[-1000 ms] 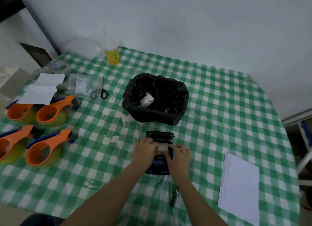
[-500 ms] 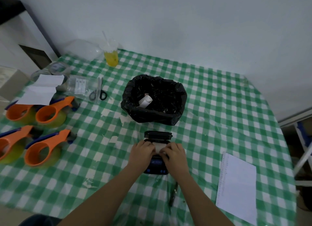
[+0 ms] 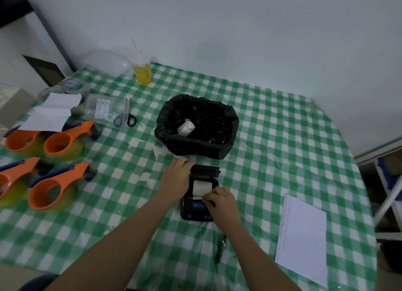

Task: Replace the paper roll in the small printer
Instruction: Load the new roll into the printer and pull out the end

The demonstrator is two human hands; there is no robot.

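The printer (image 3: pixel 199 195) lies open with the roll (image 3: pixel 201 187) inside; the left hand (image 3: pixel 177 175) rests flat beside it, the right hand (image 3: pixel 219 200) pinches the paper end.

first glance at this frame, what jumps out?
The two hands at the small black printer near the front middle: its lid is up with a white paper roll seated inside, the left hand beside the lid, the right hand at the paper's near edge. Just behind sits a black-lined bin, and four orange tape dispensers cluster at the left.
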